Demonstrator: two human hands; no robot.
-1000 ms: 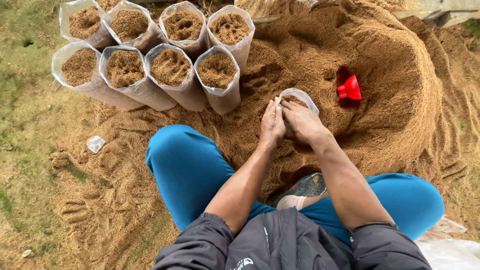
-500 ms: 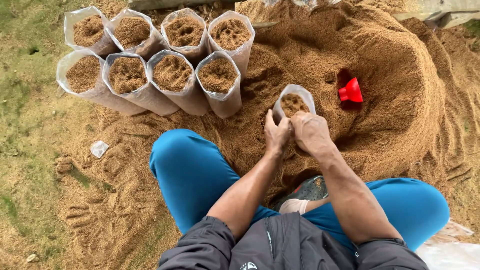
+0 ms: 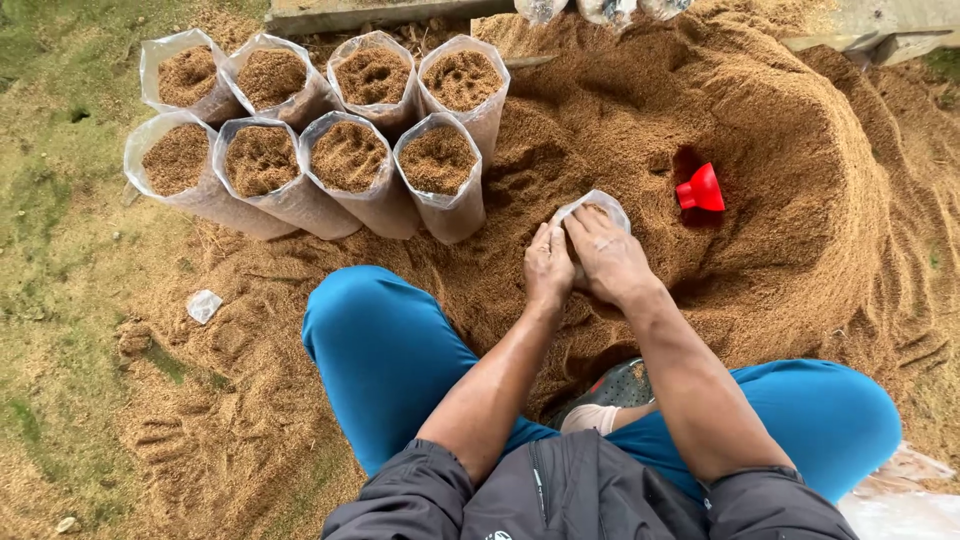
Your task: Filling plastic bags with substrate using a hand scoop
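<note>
I sit on the ground in blue trousers with a clear plastic bag (image 3: 603, 203) of brown sawdust standing between my knees. My left hand (image 3: 549, 266) presses against the bag's left side with fingers closed on the plastic. My right hand (image 3: 607, 259) lies over the bag's mouth and front, covering most of the fill. Only the bag's far rim shows past my fingers. A small red funnel (image 3: 700, 189) lies in a hollow of the sawdust heap (image 3: 790, 150), to the right of the bag.
Several filled clear bags (image 3: 350, 160) stand in two rows at the upper left, the nearest one (image 3: 440, 175) just left of my hands. A scrap of plastic (image 3: 203, 305) lies on the ground at left. Grass (image 3: 40, 200) borders the left edge.
The bag's open mouth, visible half a second ago, is now mostly covered by my right hand, which has pressed down over it. The camera view has shifted slightly.
</note>
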